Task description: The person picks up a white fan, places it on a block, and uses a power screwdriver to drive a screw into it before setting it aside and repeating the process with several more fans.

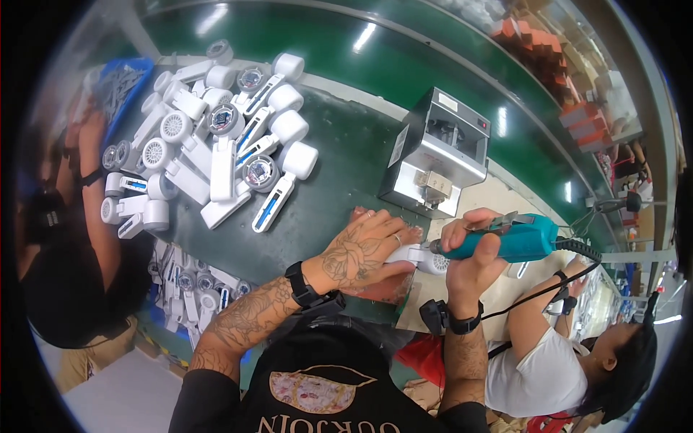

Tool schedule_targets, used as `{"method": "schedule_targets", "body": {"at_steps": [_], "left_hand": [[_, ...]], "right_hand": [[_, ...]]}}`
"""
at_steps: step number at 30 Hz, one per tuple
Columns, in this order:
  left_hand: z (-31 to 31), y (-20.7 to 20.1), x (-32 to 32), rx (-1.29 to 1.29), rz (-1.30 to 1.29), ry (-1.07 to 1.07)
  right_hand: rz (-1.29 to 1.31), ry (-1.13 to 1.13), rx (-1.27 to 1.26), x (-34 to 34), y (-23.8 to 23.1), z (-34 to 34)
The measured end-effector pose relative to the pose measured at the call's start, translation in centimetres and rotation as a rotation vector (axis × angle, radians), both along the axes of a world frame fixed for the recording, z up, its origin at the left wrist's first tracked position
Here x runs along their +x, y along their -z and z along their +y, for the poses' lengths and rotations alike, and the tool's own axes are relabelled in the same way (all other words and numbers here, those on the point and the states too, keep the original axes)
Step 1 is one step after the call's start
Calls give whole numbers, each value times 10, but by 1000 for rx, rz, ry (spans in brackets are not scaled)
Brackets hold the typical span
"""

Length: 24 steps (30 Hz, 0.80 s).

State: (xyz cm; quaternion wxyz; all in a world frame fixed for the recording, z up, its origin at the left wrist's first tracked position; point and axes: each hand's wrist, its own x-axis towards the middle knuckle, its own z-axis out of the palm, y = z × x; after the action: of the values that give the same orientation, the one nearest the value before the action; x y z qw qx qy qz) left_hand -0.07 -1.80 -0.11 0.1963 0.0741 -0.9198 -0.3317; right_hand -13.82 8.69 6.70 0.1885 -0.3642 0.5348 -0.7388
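Head view: left hand (363, 249) clamps a white fan (436, 265) near the desk (346, 169) edge, apparently steadying it; right hand (471, 273) grips a teal driver (521, 240), tip at the fan.

Locate 1 line of large, pale capital lettering (285, 424) on the black shirt (328, 352), inverted and cut off by the lower edge, beside a patterned patch (310, 393). Note 2 white labels on the bench machine (451, 164), 1 on top (448, 103) and 1 on the side (398, 144), both too small to read.
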Motion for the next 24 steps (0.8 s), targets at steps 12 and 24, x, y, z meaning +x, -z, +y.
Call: {"method": "schedule_targets", "body": {"at_steps": [12, 24], "left_hand": [[2, 2, -1, 17, 5, -7], [3, 1, -1, -82, 24, -37]], "right_hand": [[0, -8, 0, 3, 19, -1], [-76, -40, -26, 0, 17, -5]]}}
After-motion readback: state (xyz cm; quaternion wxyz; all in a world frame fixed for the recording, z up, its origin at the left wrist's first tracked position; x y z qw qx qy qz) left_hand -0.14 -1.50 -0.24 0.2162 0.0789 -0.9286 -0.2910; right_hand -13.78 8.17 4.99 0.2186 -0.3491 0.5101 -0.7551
